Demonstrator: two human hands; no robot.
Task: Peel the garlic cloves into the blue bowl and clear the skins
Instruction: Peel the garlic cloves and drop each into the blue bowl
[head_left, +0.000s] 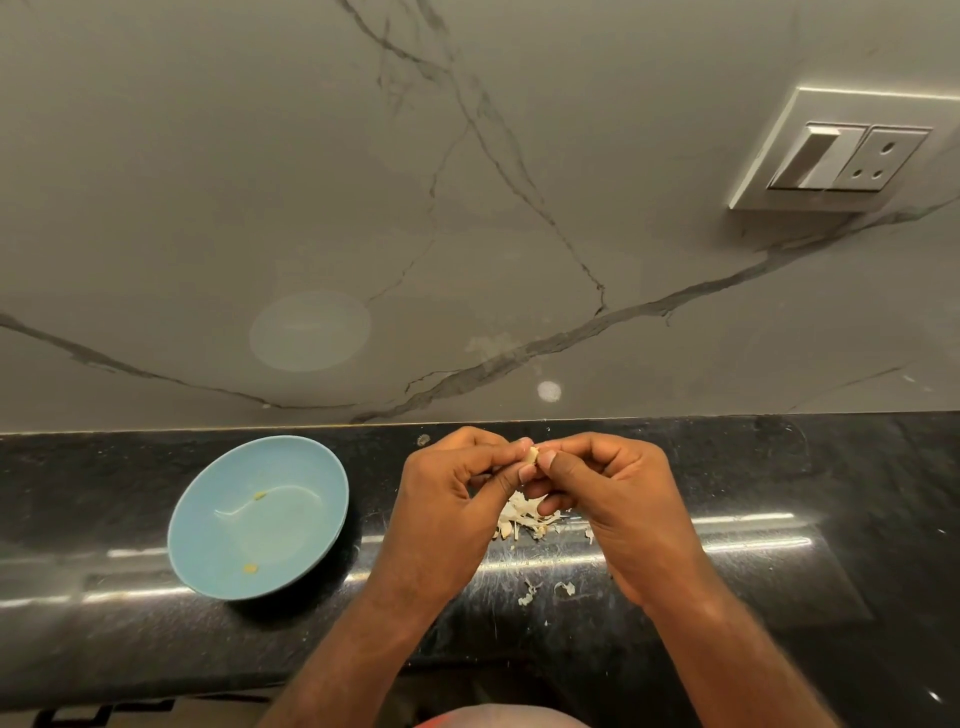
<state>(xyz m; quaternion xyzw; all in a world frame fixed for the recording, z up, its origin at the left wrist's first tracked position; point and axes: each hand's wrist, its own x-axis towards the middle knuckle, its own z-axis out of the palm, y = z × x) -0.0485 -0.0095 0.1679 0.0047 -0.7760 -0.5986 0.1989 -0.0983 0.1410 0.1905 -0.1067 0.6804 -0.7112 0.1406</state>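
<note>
Head view: one small pale garlic clove (531, 456) is pinched at the meeting fingertips of left hand (447, 499) and right hand (608, 493), all fingers curled. Judgement: steady the clove with one hand, lift the skin by a nail with the other, and drop scraps on the heap. One heap of papery white skins (524, 519) lies under the hands, with several strays nearer the wrists. One round light-blue bowl (311, 467) sits just left of the left hand, holding two yellowish bits.
</note>
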